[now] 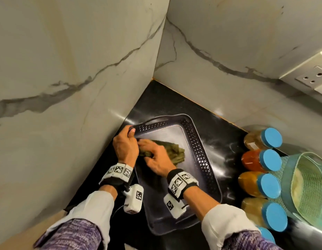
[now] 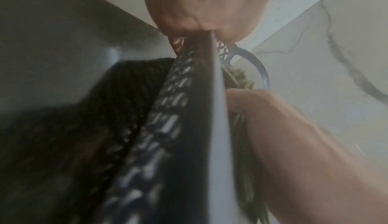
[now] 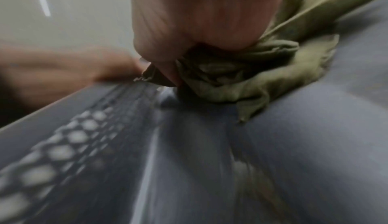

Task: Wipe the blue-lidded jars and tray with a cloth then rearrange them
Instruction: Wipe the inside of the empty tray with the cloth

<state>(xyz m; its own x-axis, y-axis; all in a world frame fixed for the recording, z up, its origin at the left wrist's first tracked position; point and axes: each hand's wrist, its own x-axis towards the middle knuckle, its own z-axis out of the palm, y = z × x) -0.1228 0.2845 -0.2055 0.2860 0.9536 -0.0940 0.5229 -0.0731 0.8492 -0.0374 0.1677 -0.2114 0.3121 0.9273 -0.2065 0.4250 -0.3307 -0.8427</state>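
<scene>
Dark tray (image 1: 201,150) with perforated walls sits on the black counter (image 1: 227,127) in a corner of marble walls (image 1: 66,60), centre of the head view. Left hand (image 1: 125,145) grips the tray's left rim near its 10 o'clock corner, thumb over the top edge and fingers curled around the outside; the left wrist view shows the rim (image 2: 216,111) pinched between thumb and fingers. Right hand (image 1: 156,160) is bunched on a green cloth (image 1: 176,152) on the tray floor, hard against the left wall; fingers are curled into the fabric, pressing it down. In the right wrist view the cloth (image 3: 262,71) is crumpled under the right hand (image 3: 199,20), touching the tray floor (image 3: 293,144) just beside the holed wall (image 3: 73,141). That view is motion-blurred.

5 jars with blue lids stand off the tray in a column at 3 to 5 o'clock on the counter: a pale one (image 1: 271,137), a red one (image 1: 270,160), an amber one (image 1: 268,185), another pale one (image 1: 274,217), and a 5th with only its lid edge showing (image 1: 266,234) at the lower border. Neighbours touch or nearly touch. To the right of the jars, touching them, is a teal mesh basket (image 1: 290,177). A white wall socket (image 1: 311,76) sits at 2 o'clock. Both wrists carry marker-tagged bands (image 1: 181,181).
</scene>
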